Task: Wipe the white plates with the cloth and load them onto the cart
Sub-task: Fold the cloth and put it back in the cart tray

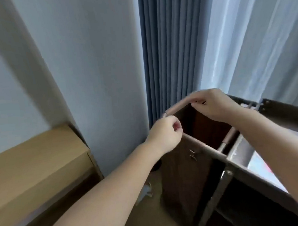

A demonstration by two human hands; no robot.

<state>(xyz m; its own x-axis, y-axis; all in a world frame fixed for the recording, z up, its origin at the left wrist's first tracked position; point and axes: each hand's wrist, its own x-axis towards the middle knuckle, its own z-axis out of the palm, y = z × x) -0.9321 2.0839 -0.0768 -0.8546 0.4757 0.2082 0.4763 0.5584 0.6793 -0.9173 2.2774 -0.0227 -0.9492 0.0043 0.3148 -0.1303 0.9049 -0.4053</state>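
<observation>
Left hand fingers curled round cart handle bend; right hand fingers clamped over top. Advise even, straight pull, clear of curtain.

We are looking at a dark brown cart, its tan handle, a blue curtain and a light brown cabinet.

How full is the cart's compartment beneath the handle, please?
Seemingly empty: only bare dark brown walls show inside the compartment below the cart handle; its floor is out of view.
</observation>
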